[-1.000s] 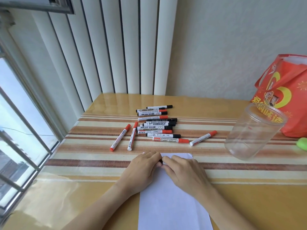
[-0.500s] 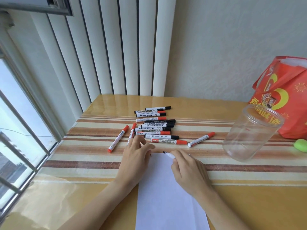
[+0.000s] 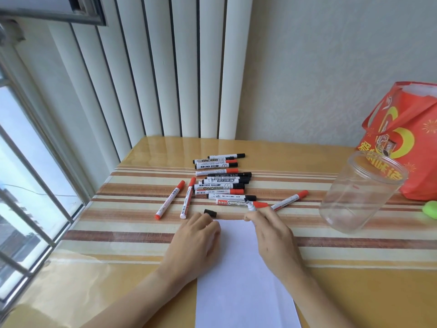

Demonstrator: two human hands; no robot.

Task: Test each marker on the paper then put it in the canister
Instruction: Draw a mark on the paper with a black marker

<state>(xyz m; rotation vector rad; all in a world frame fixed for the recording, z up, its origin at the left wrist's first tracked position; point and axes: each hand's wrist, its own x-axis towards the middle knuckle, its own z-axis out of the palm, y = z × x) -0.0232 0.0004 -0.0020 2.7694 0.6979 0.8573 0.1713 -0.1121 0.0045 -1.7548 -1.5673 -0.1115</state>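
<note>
A white sheet of paper (image 3: 238, 268) lies on the table in front of me. My right hand (image 3: 274, 235) grips an uncapped marker (image 3: 251, 206), its tip pointing up and away above the paper's far edge. My left hand (image 3: 194, 242) rests on the paper's left side and pinches a black cap (image 3: 210, 213) at its fingertips. Behind the paper lies a pile of red-capped and black-capped whiteboard markers (image 3: 222, 185). A clear plastic canister (image 3: 359, 197) stands open and empty at the right.
A red gift bag (image 3: 406, 140) stands behind the canister, and a green object (image 3: 431, 209) sits at the right edge. One red marker (image 3: 289, 200) lies between pile and canister. A window with bars runs along the left; vertical blinds hang behind.
The hands came apart: the cap is off the marker. My left hand holds the black cap at the left, my right hand has lifted the marker toward the pile.
</note>
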